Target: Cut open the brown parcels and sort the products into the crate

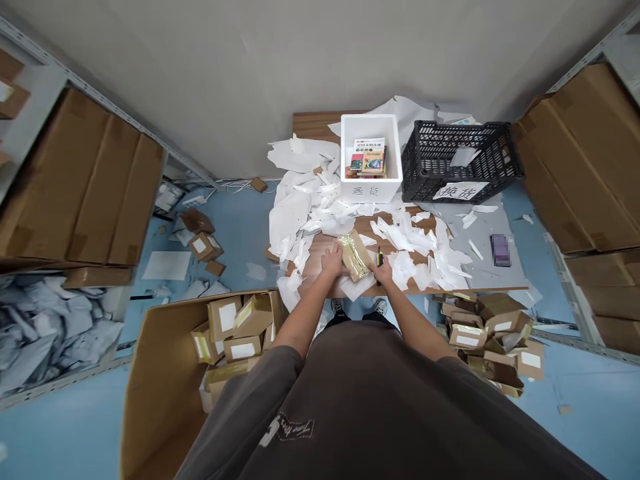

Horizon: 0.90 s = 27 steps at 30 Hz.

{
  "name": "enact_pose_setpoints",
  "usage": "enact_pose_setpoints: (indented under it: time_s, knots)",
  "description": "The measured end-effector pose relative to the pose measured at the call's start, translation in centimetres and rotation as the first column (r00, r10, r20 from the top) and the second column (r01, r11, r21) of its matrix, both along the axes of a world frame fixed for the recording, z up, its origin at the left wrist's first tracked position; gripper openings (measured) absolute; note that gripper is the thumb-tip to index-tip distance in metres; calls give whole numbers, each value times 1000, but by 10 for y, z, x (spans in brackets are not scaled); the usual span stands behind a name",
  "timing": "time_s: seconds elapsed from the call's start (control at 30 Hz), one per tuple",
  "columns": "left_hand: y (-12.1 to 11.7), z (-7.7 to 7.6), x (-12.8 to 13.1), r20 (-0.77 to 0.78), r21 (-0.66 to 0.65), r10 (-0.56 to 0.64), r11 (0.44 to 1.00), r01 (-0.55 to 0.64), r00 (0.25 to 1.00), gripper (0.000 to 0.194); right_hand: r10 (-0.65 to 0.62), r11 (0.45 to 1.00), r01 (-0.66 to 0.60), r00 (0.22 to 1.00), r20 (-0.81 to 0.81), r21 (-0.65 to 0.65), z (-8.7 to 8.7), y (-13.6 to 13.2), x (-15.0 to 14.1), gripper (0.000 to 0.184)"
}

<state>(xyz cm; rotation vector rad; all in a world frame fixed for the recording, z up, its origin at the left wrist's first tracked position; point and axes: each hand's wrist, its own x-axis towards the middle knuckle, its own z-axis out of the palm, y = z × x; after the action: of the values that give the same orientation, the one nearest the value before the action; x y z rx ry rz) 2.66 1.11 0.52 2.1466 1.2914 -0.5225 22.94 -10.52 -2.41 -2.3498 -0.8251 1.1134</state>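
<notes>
A small brown cardboard package (pixel 356 255) with shiny yellow tape lies on the wooden table (pixel 320 125), near its front edge. My left hand (pixel 332 257) rests flat on the package's left side, fingers spread. On the package's right, my right hand (pixel 383 268) is closed round a small black and yellow tool (pixel 379 257), its tip beside the package. Torn white paper scraps (pixel 410 240) lie all around both hands.
A white bin (pixel 371 190) with books and a black crate (pixel 457 160) stand at the table's back. A dark phone (pixel 501 249) lies at the right. An open carton (pixel 150 373) of small boxes sits at my lower left, opened boxes (pixel 493 340) at my right. Shelves of cartons flank both sides.
</notes>
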Motion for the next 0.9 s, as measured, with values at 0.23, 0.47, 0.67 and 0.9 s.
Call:
enact_pose_setpoints:
  time_s: [0.23,0.47,0.67,0.9]
  knots:
    - [-51,13,6,-146,123,254,964,-237,956,137,207,978,-207,978,23,37,-6,16,17,78]
    - [-60,23,12,-34,155,9,988,-4,999,94,286,958,-283,956,67,-44,4,26,16,77]
    - [-36,22,32,72,9,-300,954,300,951,73,408,913,-399,902,144,-87,12,33,19,79]
    - [-46,14,44,144,85,-213,976,202,966,76,405,914,-392,897,178,-105,27,45,27,77]
